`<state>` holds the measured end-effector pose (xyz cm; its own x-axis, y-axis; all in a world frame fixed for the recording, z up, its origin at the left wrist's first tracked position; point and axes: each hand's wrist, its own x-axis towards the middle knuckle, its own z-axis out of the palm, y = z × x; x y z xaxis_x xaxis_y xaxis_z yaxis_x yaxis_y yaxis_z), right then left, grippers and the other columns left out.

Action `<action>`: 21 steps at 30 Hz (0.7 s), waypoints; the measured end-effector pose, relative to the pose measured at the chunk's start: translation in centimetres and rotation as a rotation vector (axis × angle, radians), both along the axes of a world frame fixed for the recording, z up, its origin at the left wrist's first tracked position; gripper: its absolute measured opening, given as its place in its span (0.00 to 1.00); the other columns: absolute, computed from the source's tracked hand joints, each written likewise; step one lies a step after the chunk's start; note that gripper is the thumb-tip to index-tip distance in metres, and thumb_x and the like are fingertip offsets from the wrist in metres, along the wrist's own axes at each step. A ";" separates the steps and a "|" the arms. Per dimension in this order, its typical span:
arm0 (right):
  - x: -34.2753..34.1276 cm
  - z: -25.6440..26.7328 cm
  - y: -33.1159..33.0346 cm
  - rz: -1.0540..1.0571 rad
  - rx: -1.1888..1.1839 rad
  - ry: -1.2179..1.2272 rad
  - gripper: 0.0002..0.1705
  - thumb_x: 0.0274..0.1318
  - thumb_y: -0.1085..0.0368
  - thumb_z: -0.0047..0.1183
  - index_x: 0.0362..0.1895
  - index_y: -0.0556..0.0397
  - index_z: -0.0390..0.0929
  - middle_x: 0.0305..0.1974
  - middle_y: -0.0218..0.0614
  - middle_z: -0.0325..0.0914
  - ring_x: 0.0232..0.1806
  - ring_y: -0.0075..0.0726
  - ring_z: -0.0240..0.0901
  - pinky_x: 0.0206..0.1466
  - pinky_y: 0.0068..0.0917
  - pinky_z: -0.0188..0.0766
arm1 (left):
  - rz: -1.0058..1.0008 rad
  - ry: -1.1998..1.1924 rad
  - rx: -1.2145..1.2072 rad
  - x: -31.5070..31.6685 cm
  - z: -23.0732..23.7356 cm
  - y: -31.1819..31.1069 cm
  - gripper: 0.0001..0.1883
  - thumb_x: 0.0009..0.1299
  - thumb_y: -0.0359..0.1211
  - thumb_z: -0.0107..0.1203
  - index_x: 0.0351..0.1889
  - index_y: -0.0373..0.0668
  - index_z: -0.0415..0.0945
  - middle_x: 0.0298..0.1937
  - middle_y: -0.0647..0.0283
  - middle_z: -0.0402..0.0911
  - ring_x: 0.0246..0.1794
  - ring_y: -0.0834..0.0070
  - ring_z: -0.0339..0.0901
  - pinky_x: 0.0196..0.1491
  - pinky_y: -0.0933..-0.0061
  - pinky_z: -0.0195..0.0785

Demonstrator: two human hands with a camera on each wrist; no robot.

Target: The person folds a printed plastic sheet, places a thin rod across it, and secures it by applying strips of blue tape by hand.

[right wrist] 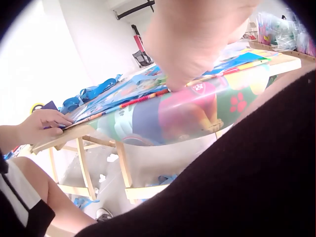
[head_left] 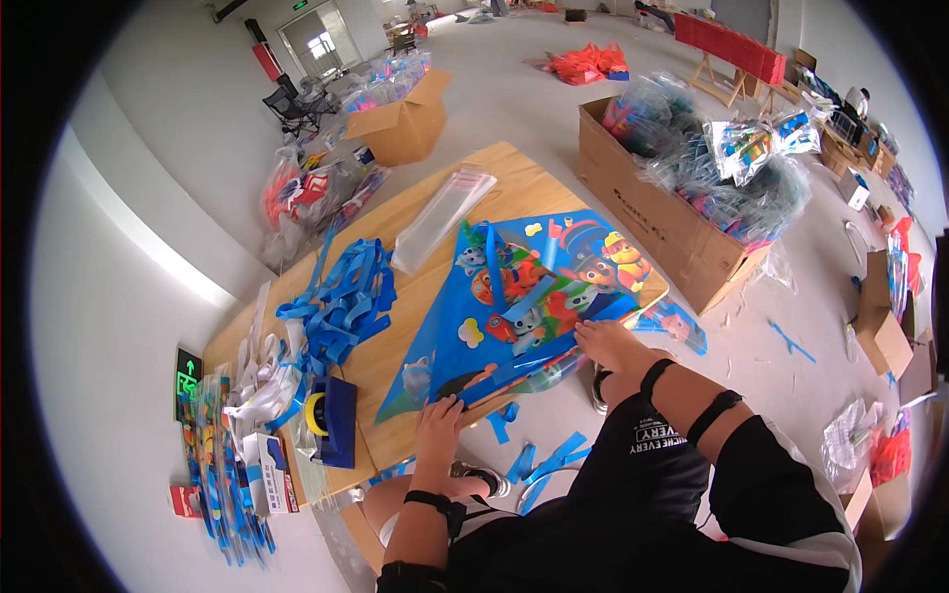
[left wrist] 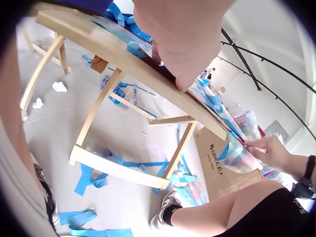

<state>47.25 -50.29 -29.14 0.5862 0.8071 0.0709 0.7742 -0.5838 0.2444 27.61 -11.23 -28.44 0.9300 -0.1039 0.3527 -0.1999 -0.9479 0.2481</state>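
Head view shows us a wooden table (head_left: pixel 521 176) stretching ahead of the left hand (head_left: pixel 438 427) and right hand (head_left: pixel 609 348), both at its near edge. Beyond the right hand, just off the table's side, a long cardboard box (head_left: pixel 645 219) blocks the floor, heaped with transparent plastic bags (head_left: pixel 753 210). Well ahead of the left hand, past the far end, we see a smaller cardboard box (head_left: pixel 407 130), also loaded.

Between and in front of the hands lies the PAW Patrol-printed blue plastic sheet (head_left: pixel 524 308), its near edge running from one hand to the other. Right wrist view shows us a glossy printed flap (right wrist: pixel 185 118) drooping over the table edge under the right hand. The left hand rests on the sheet's near corner with its fingers laid out along the edge. The right hand touches that edge with its fingertips; whether it pinches the plastic, we cannot tell.

Ahead and left of the left hand, we find a tangle of blue ribbon (head_left: pixel 348 301) beside the sheet; farther ahead of that hand lie transparent sleeves (head_left: pixel 445 219). Left of it, past the tape dispenser, white ribbon (head_left: pixel 262 387) is piled up. The navy tape dispenser (head_left: pixel 338 435) itself crowds the left hand's outer side, with a small printed carton (head_left: pixel 273 474) beyond it. Below and between the hands, blue ribbon scraps (head_left: pixel 546 457) litter the floor near the person's shoes (head_left: pixel 484 478).
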 end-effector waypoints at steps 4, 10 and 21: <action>0.2 -0.9 -0.6 0.021 0.044 -0.028 0.22 0.67 0.62 0.56 0.62 0.54 0.83 0.70 0.40 0.80 0.71 0.41 0.79 0.67 0.37 0.79 | -0.012 -0.052 0.023 0.0 -0.5 0.3 0.13 0.71 0.30 0.65 0.53 0.45 0.88 0.57 0.63 0.89 0.59 0.60 0.84 0.73 0.49 0.70; 0.5 -2.0 -1.2 0.023 0.167 0.022 0.21 0.66 0.61 0.57 0.61 0.52 0.84 0.72 0.36 0.78 0.72 0.42 0.78 0.68 0.37 0.80 | 0.019 -0.078 0.012 -0.5 -0.6 -0.2 0.12 0.70 0.30 0.66 0.51 0.46 0.89 0.56 0.63 0.90 0.59 0.61 0.84 0.68 0.51 0.74; 2.0 2.8 0.3 -0.049 0.357 0.169 0.10 0.60 0.67 0.57 0.45 0.42 0.84 0.42 0.30 0.83 0.53 0.41 0.83 0.62 0.42 0.70 | 0.112 0.010 -0.188 2.3 1.7 0.9 0.11 0.75 0.29 0.59 0.54 0.49 0.86 0.47 0.61 0.86 0.48 0.55 0.83 0.55 0.53 0.71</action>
